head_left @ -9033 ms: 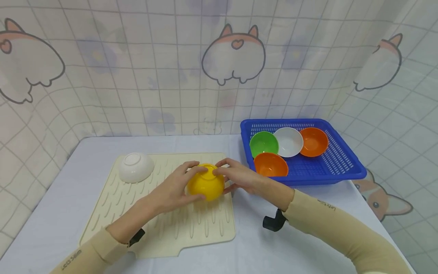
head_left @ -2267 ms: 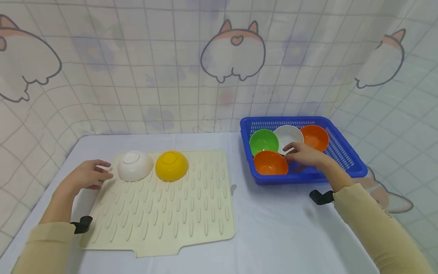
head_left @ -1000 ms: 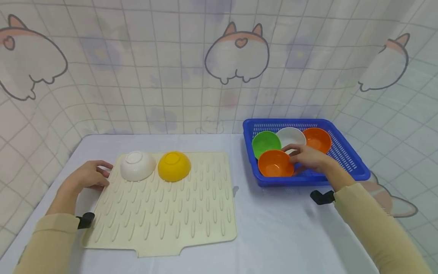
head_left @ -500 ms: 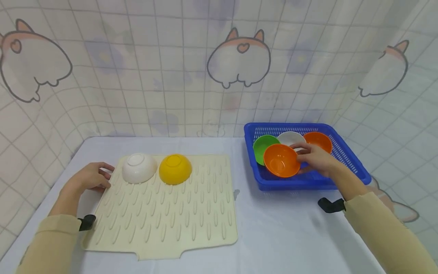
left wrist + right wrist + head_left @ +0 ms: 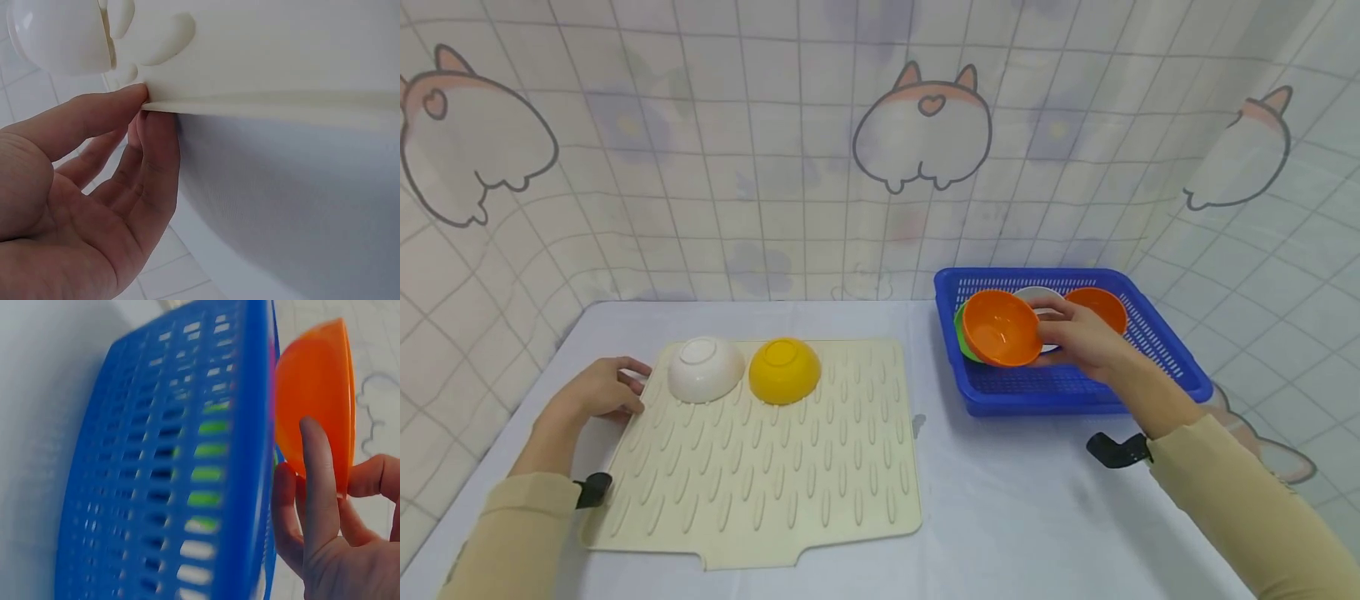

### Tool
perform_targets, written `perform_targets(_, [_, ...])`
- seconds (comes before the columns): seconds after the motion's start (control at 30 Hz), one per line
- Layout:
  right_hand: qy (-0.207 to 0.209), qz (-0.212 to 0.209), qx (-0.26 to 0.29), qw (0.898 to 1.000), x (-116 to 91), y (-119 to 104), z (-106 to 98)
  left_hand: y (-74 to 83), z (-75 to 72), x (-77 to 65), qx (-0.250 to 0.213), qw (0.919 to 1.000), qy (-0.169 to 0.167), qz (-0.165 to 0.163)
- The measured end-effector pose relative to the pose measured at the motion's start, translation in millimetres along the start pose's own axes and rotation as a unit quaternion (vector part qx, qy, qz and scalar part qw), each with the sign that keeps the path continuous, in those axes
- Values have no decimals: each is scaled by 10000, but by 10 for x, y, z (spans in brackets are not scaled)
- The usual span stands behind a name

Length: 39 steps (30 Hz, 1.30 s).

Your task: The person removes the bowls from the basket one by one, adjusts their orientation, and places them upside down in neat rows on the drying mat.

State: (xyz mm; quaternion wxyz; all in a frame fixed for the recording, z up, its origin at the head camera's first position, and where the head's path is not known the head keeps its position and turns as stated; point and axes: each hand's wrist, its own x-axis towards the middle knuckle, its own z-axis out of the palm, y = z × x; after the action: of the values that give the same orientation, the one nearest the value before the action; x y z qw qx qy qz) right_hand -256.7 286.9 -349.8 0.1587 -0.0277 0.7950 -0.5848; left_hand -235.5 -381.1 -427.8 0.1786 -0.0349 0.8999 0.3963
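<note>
My right hand [image 5: 1078, 337] grips an orange bowl [image 5: 1000, 329] by its right rim, tilted and raised over the blue basket [image 5: 1045, 404]. In the right wrist view the orange bowl [image 5: 315, 394] shows above the basket's edge, thumb and fingers on either side of its rim. My left hand [image 5: 602, 387] pinches the left edge of the cream draining mat [image 5: 820, 483]; the left wrist view shows thumb on top and fingers beneath the mat edge [image 5: 250, 107]. A white bowl [image 5: 703, 371] and a yellow bowl [image 5: 784, 372] lie upside down at the mat's back left.
Inside the basket, a green bowl [image 5: 962, 333] is mostly hidden behind the held one. A white bowl [image 5: 1033, 294] and another orange bowl [image 5: 1105, 308] stand along its back. A patterned curtain [image 5: 850, 225] closes off the table's back and sides.
The right hand took hold of the front orange bowl, lifted it and tilted it, moving it up and left over the green one. Earlier, the yellow bowl was set down on the mat.
</note>
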Motion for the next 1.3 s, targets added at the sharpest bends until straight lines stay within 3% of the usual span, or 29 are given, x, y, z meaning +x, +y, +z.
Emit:
perform_targets(0.3, [-33, -61, 146, 9999, -13, -179, 284, 19, 38, -23, -23, 10000, 32, 55])
perform_targets(0.6, [23, 234, 274, 9993, 82, -318, 628, 65, 41, -30, 95, 9999, 130, -15])
perform_targets(0.93, [-99, 9, 172, 9998, 180, -431, 989, 45, 41, -9, 85, 9999, 130, -23])
perform_targets(1.3, [-560, -13, 229, 9982, 199, -505, 1355, 65, 34, -18, 74, 9999, 137, -10])
